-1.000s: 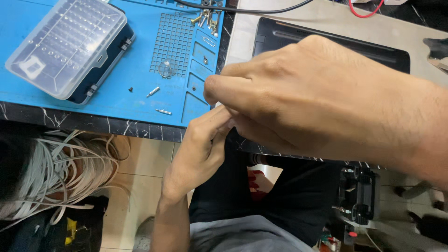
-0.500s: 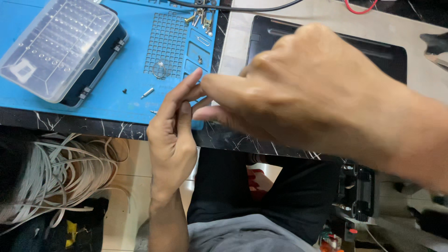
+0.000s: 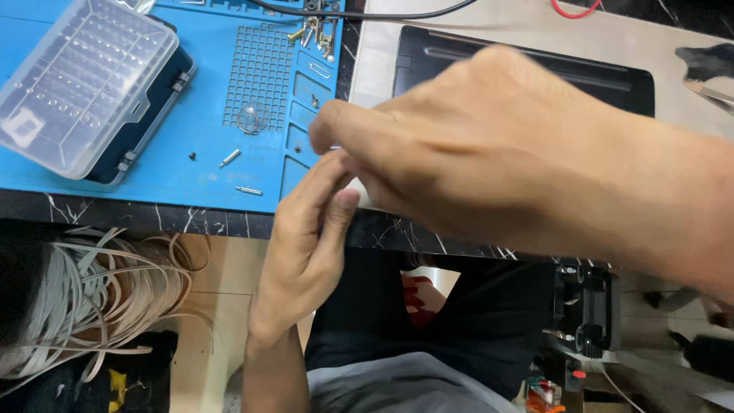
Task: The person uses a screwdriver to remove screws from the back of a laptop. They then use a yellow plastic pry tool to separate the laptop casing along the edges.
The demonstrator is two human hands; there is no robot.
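Over blue mat; tiny metal part pinched between both hands.

Black marble tabletop; tan floor below.

left hand fingers raised, meeting right hand fingertips
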